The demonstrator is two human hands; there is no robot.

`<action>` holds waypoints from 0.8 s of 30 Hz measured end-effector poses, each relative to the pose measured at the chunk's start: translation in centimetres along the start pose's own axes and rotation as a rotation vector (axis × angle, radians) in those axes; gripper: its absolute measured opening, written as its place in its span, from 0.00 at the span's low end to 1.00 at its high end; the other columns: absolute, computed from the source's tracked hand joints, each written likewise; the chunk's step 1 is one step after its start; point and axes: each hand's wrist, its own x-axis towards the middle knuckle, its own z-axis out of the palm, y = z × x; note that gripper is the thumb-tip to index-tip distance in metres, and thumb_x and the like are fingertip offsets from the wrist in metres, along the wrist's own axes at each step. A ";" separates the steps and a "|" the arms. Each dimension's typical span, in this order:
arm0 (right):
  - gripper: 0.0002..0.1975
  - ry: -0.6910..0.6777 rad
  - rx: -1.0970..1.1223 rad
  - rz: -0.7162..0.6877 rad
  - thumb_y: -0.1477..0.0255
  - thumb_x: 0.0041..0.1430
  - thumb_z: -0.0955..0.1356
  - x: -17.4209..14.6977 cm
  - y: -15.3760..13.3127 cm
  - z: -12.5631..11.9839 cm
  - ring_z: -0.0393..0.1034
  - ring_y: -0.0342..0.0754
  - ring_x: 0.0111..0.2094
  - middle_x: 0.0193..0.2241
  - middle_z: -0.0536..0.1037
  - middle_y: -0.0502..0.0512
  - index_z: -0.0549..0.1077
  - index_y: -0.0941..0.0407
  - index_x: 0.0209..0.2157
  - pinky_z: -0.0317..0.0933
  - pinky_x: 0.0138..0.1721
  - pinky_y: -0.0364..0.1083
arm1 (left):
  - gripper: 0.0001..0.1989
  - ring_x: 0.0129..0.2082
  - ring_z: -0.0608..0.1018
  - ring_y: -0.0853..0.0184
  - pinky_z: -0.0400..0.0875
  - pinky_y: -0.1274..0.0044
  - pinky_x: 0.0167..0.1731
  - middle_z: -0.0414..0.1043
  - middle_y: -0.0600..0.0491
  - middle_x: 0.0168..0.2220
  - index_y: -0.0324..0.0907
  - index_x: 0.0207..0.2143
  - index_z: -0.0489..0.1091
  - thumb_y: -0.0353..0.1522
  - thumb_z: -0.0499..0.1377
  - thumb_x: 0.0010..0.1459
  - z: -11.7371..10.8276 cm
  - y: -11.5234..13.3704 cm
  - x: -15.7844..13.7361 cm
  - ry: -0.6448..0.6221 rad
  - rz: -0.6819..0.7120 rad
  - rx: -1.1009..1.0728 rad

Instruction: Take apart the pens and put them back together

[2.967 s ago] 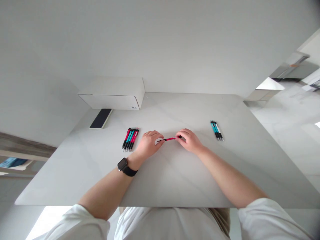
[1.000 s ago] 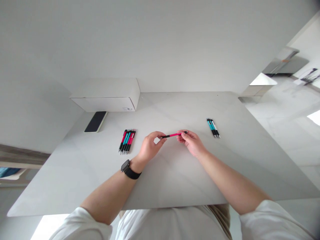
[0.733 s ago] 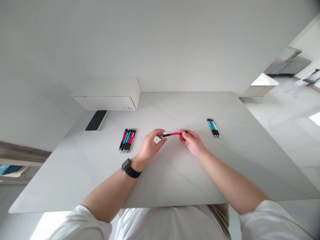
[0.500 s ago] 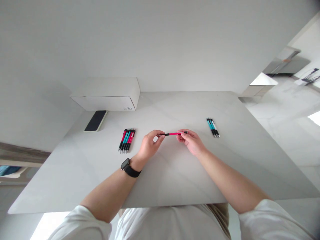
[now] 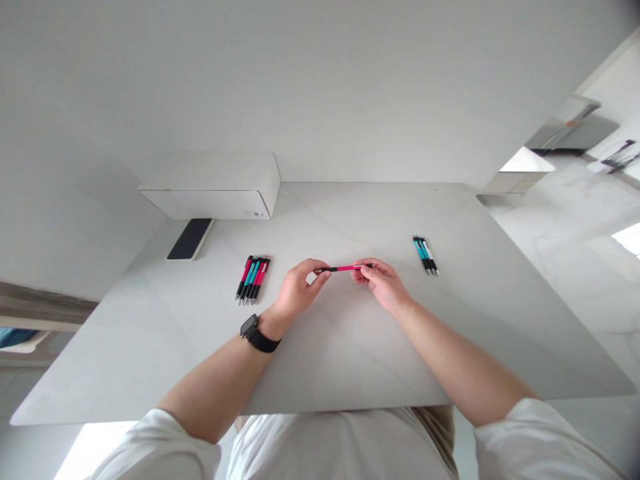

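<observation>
Over the table, left fingers and right fingers pinch opposite ends of a pink-and-black pen.

Left hand pinches between thumb and fingers, right hand sits near it, thumb over curled fingers, bare forearms slant inward behind both.

Held pen: pink barrel, black grip. Left pen row: pinkish-red and teal, black grips, silvery tips. Right pen row: two teal, one white, black grips. Bench: pale grey, faint darker marbling. Box: white. Phone: black screen, pale edge. Watch: black.
</observation>
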 end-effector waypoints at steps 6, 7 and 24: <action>0.17 -0.004 -0.013 0.006 0.58 0.58 0.76 0.0 0.1 0.0 0.79 0.50 0.39 0.35 0.84 0.57 0.82 0.53 0.45 0.70 0.45 0.50 | 0.10 0.40 0.80 0.65 0.75 0.71 0.45 0.79 0.50 0.43 0.44 0.48 0.73 0.34 0.64 0.64 0.0 -0.1 0.0 0.020 0.024 -0.013; 0.17 -0.007 -0.013 0.005 0.58 0.58 0.76 0.0 0.1 0.0 0.79 0.50 0.39 0.35 0.84 0.57 0.82 0.53 0.45 0.70 0.45 0.50 | 0.08 0.40 0.80 0.65 0.75 0.71 0.44 0.79 0.50 0.42 0.44 0.46 0.74 0.34 0.63 0.65 0.0 0.0 0.0 0.012 0.024 -0.005; 0.16 -0.010 -0.022 -0.006 0.58 0.58 0.76 0.0 -0.1 0.1 0.79 0.51 0.40 0.35 0.84 0.56 0.83 0.51 0.44 0.70 0.46 0.51 | 0.12 0.43 0.79 0.64 0.75 0.71 0.46 0.78 0.50 0.44 0.46 0.51 0.73 0.35 0.64 0.65 -0.1 0.2 0.0 -0.018 0.027 0.000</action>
